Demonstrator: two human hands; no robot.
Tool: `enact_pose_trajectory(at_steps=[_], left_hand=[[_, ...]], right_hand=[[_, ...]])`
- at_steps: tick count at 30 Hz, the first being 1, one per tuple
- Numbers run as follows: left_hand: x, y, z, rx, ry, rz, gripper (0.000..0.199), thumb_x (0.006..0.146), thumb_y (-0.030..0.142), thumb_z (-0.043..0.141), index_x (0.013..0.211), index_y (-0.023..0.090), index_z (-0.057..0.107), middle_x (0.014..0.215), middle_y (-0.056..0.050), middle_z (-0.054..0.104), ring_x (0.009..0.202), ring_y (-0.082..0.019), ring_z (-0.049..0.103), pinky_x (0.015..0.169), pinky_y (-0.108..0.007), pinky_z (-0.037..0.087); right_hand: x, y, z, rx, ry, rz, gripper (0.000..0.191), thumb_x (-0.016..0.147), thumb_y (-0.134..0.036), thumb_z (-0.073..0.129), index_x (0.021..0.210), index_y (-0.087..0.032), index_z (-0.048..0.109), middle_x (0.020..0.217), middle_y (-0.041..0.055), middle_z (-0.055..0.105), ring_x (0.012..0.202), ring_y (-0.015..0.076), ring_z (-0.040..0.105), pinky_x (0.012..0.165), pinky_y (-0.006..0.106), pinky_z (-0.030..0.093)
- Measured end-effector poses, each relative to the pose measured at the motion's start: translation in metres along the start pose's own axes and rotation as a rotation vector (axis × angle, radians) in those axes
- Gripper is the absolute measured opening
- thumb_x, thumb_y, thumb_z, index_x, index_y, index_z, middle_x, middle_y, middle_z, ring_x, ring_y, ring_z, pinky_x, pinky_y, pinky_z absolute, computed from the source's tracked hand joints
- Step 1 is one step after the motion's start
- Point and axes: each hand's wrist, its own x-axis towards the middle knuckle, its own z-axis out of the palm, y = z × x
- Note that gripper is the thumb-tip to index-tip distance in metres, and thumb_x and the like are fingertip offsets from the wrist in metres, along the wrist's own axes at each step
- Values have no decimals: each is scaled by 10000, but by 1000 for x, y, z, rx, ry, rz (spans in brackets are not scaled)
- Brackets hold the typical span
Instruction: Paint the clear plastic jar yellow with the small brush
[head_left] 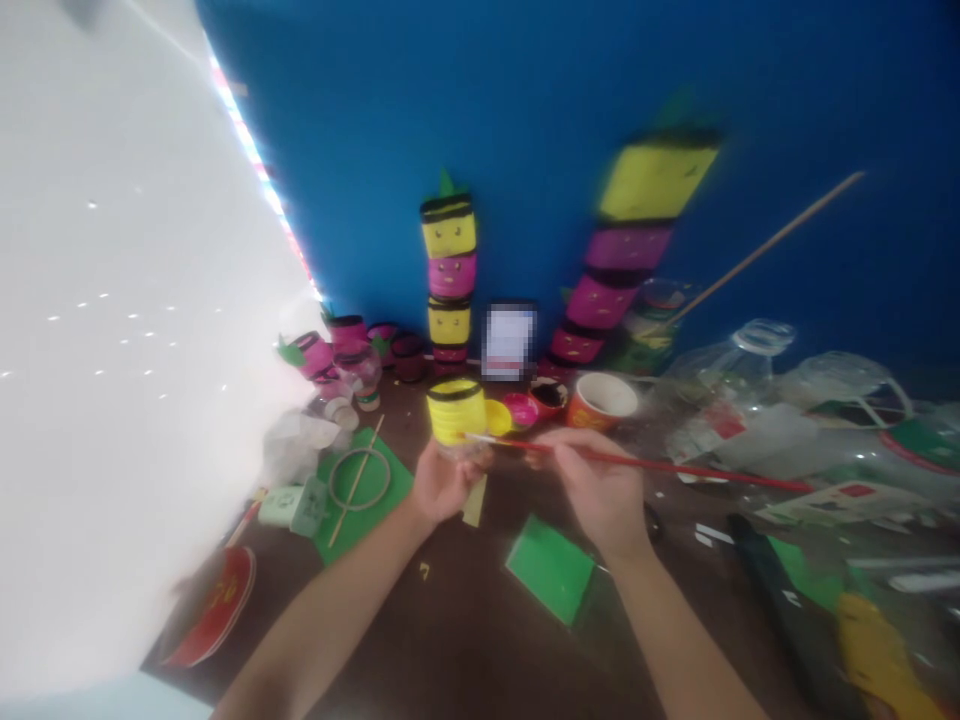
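My left hand (442, 482) is closed around the lower part of a small cup painted yellow (456, 412), with a dark band at its top. The cup's bottom looks unpainted. My right hand (600, 490) grips a long red-handled paintbrush (675, 465), its pale bristles touching the cup's yellow side. Just behind the cup sit small pots of yellow paint (497, 416), pink paint (520, 408) and black paint (548, 394). A red and white paper cup (604, 400) stands beyond my right hand.
Stacks of yellow and pink painted cups with faces (451, 275) lean on the blue wall. Clear plastic bottles (765, 380) crowd the right. A green packet (553, 570), a green sheet with a ring (360, 480) and a yellow tool (877, 650) lie on the dark table.
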Motion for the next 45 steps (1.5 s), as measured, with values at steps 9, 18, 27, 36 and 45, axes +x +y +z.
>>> enact_pose_trajectory(at_steps=[9,18,27,36,45], left_hand=[[0,3,-3,-84,-73,-16,423,858,339,406,1232,146,450,803,-72,600,504,-31,543,471,-77,468],[0,3,-4,-127,-79,-32,365,844,269,405,1184,149,464,738,-41,562,469,-25,530,430,-73,454],[0,4,-8,-141,-88,-37,339,842,267,409,1147,145,494,691,-21,539,428,-9,488,409,-54,429],[0,4,-13,-44,-71,0,345,859,294,378,1158,150,474,650,3,508,377,-7,438,348,-67,370],[1,3,-12,-118,-63,-13,342,884,282,328,1144,135,495,605,3,504,376,-27,462,358,-66,389]], right_hand=[[11,8,-23,-20,129,-36,69,754,-255,633,760,-206,681,745,17,650,656,134,611,650,271,533],[6,17,-12,111,35,76,56,730,-259,652,732,-203,658,727,12,654,651,140,620,609,280,547],[13,15,-17,210,108,85,67,704,-261,670,727,-199,683,665,2,648,580,115,609,570,244,534],[12,19,-15,199,77,99,59,706,-264,677,720,-206,675,693,2,650,621,125,616,593,259,540],[5,18,-11,165,-20,84,74,747,-269,641,760,-204,674,743,11,662,660,136,627,636,277,541]])
